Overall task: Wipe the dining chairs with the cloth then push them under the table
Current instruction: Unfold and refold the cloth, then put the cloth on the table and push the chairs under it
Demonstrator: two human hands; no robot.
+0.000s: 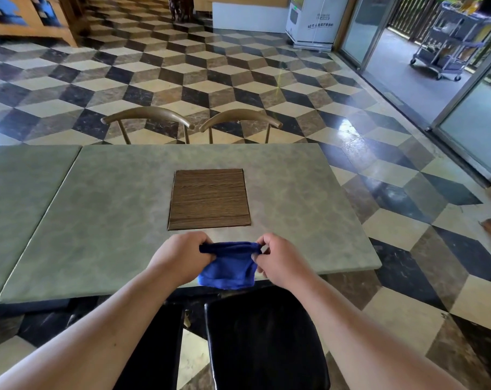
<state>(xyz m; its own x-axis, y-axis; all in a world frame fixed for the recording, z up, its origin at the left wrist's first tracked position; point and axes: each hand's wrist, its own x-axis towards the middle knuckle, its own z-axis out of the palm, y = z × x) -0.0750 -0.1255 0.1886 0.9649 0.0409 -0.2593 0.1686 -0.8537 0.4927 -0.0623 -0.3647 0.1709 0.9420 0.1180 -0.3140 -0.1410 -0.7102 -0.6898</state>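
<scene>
A blue cloth (pixel 229 267) hangs over the near edge of the grey-green table (pixel 120 209), stretched between both hands. My left hand (pixel 184 253) grips its left top corner and my right hand (pixel 279 258) pinches its right top corner. Directly below me are two black chair seats: one (pixel 267 342) under my right arm and another (pixel 151 347) to its left, both out from the table. On the far side, two chairs with curved wooden backrests, left (pixel 147 115) and right (pixel 240 118), stand tucked against the table.
A brown wooden square panel (pixel 209 199) is set into the tabletop. A second table (pixel 19 198) adjoins on the left. Patterned tiled floor surrounds the tables. Glass sliding doors (pixel 469 130) are at the right, a white machine (pixel 313 21) at the back.
</scene>
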